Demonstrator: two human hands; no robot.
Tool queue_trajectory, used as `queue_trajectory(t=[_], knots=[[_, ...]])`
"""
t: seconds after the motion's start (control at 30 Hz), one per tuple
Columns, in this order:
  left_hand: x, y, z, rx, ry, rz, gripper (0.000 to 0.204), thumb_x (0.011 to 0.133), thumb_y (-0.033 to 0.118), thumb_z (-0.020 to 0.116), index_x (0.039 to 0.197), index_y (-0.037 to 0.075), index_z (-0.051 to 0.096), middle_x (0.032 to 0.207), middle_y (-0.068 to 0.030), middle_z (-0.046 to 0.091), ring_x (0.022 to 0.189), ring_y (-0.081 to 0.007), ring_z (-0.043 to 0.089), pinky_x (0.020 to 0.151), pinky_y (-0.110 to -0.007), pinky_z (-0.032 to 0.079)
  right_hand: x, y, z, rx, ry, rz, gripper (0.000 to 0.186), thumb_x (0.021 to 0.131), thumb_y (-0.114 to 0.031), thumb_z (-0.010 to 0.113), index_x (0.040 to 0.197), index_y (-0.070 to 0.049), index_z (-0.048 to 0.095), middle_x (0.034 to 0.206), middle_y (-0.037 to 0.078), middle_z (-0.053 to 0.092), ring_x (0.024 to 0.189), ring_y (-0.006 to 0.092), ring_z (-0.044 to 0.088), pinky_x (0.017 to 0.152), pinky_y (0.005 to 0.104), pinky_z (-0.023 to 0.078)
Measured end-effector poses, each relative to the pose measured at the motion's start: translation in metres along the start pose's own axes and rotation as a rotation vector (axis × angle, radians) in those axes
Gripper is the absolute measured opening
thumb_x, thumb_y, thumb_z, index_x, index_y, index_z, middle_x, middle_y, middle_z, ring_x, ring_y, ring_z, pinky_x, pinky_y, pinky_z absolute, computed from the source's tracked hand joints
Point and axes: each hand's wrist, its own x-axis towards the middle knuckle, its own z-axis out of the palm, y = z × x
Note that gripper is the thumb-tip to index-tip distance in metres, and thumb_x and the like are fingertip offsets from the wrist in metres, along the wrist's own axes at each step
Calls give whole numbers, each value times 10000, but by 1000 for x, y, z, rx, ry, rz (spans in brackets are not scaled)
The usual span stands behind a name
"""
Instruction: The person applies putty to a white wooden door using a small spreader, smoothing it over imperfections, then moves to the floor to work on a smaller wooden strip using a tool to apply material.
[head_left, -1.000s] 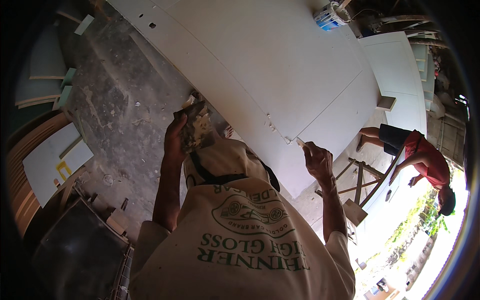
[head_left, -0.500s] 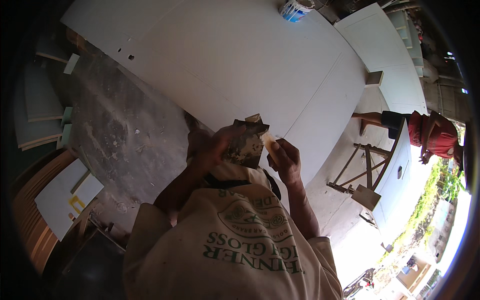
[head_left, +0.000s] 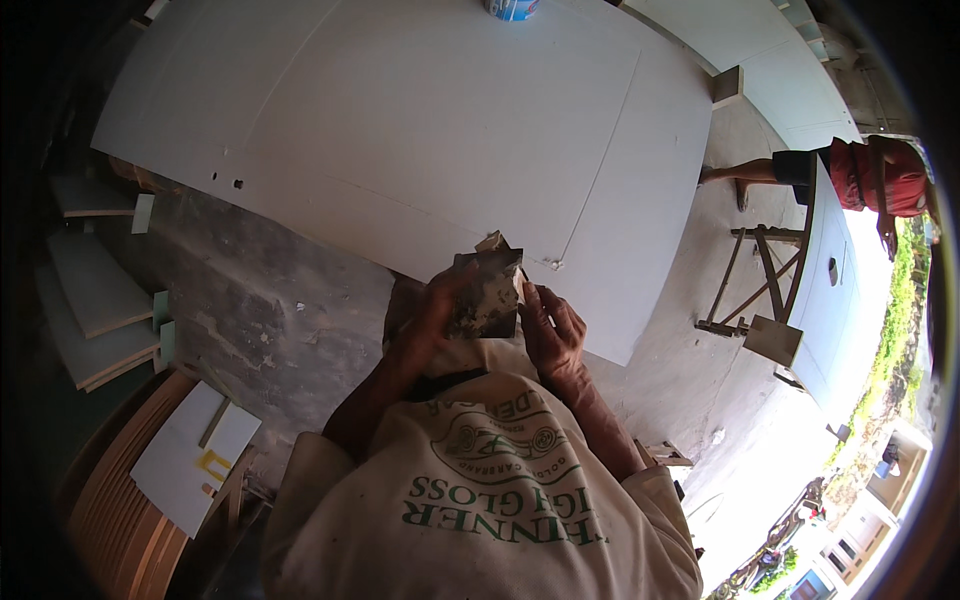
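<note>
My left hand [head_left: 432, 308] is closed on a dark, square, flat plate [head_left: 487, 305] with pale stains, held in front of my body near the panel's edge. A pale, blocky piece [head_left: 492, 242] juts past the plate's far edge. My right hand [head_left: 556, 335] is pinched at the plate's right edge on a small whitish piece [head_left: 520, 284], mostly hidden by the fingers; its kind cannot be made out. Beyond both hands lies a large white panel [head_left: 440, 130] with thin grooves. A small white lump [head_left: 553, 264] sits on it near the right hand.
A blue and white bucket [head_left: 514, 9] stands on the panel's far side. At the right, a person in a red shirt [head_left: 868, 178] is by another white panel [head_left: 838, 290] on a wooden trestle [head_left: 765, 278]. Boards [head_left: 100, 285] lean at the left.
The right hand has drawn in to the plate's edge; its pale piece, plainly visible before, is now mostly covered. The whole view has shifted, with the bucket nearer the top edge.
</note>
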Motion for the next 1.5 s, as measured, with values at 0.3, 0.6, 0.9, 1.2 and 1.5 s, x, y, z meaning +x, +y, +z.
queue_trajectory(t=[0.3, 0.6, 0.9, 1.2, 1.5], knots=[[-26, 45, -25, -85, -37, 293, 439, 1063, 246, 629, 1441, 28, 577, 1295, -119, 718, 1113, -235, 740, 935, -411, 626, -70, 61, -22, 79, -171, 674, 149, 995, -66, 690, 1136, -27, 718, 908, 151, 750, 744, 319, 737, 655, 401, 584], [-62, 69, -83, -185, 33, 491, 386, 1072, 243, 625, 1412, 66, 574, 1317, -102, 688, 1188, -243, 692, 1031, -422, 576, 43, 49, 83, 95, -320, 78, 84, 973, -122, 720, 971, -67, 656, 735, 106, 685, 605, 300, 682, 522, 417, 522], [-109, 30, -117, -320, 323, 629, 435, 1078, 248, 619, 1459, 54, 541, 1392, -112, 647, 1263, -272, 650, 1067, -461, 545, 92, 44, 163, 131, -380, -126, 79, 983, -122, 667, 940, -72, 625, 745, 98, 702, 606, 307, 693, 516, 437, 529], [-112, 20, -121, -367, 359, 653, 488, 1072, 245, 621, 1497, 27, 518, 1395, -141, 654, 1244, -289, 665, 1046, -465, 559, 106, 42, 170, 146, -450, -179, 26, 965, -108, 638, 947, -90, 636, 742, 113, 691, 635, 335, 705, 553, 445, 559], [-99, 36, -122, -368, 274, 694, 444, 1077, 226, 603, 1467, 28, 531, 1385, -140, 656, 1211, -283, 684, 1028, -459, 576, 99, 51, 145, 87, -551, -176, 49, 972, -113, 657, 979, -78, 623, 662, 99, 654, 577, 325, 675, 510, 449, 520]])
